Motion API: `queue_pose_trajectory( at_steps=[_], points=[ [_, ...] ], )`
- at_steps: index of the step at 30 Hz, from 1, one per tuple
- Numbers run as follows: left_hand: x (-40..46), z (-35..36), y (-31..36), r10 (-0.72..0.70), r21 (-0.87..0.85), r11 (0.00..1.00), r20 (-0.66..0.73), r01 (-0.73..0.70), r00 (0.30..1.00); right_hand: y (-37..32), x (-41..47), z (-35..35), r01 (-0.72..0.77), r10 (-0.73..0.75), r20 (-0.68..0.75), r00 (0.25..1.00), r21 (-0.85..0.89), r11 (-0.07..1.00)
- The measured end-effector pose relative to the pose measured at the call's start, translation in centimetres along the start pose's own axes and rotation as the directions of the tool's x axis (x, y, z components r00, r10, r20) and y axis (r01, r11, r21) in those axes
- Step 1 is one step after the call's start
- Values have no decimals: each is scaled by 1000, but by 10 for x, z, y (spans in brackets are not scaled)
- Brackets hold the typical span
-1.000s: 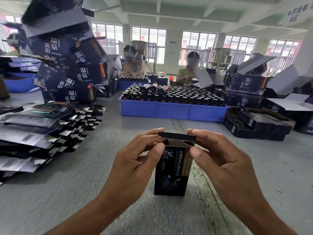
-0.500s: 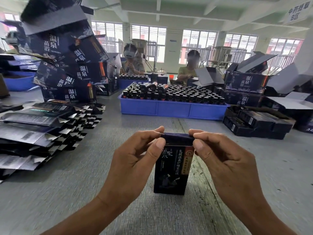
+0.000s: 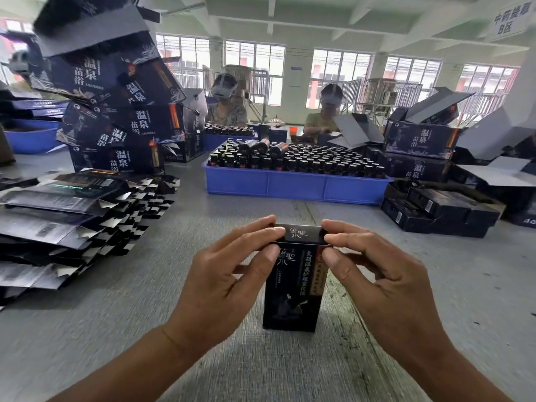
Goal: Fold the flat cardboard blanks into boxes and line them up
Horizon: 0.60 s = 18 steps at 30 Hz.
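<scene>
A small black box [image 3: 294, 288] with white and gold lettering stands upright on the grey table [image 3: 116, 329], straight in front of me. Its top lid lies folded flat. My left hand [image 3: 229, 282] pinches the lid's left end between thumb and fingers. My right hand [image 3: 374, 280] pinches the right end the same way. A spread-out stack of flat black cardboard blanks [image 3: 66, 216] lies on the table to the left.
A blue tray [image 3: 293, 187] of dark bottles sits behind the box. Large dark cartons [image 3: 116, 111] are piled at the back left and others [image 3: 420, 149] at the right. Closed small black boxes [image 3: 441, 210] lie at right. Two people work across the table.
The open top flap has been pressed down and the lid is now flat on the box. Both hands came lower and closer over the top.
</scene>
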<state>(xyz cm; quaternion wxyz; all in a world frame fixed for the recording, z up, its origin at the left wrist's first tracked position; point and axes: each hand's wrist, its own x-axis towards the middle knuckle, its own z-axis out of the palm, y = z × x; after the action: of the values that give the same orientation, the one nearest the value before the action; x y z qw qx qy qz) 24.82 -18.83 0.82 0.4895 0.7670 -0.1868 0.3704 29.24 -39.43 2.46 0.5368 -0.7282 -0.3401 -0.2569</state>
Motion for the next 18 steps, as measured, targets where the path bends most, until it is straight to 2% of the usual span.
queue_pose_trajectory(
  at_steps=[3,6,9,13,16,18],
  points=[
    [-2,-1,-8,81,120,989,41,-85,996,4,0,1,15,-15,1,1000,-5,1000],
    [-6,0,-14,5,127,992,106,-19,994,8,-1,2,9,-9,6,1000,-17,1000],
    [-7,1,-19,-49,100,994,131,36,990,13,-5,3,-11,24,76,997,-162,987],
    [-1,-2,-25,-182,28,983,-38,184,982,19,-13,14,-149,246,282,927,-325,934],
    [4,-5,-33,-383,-133,922,-172,364,907,20,-20,24,-21,234,424,875,-450,893],
    [5,-4,-35,-450,-226,886,-208,405,868,22,-24,31,51,231,469,852,-513,857]
  ],
)
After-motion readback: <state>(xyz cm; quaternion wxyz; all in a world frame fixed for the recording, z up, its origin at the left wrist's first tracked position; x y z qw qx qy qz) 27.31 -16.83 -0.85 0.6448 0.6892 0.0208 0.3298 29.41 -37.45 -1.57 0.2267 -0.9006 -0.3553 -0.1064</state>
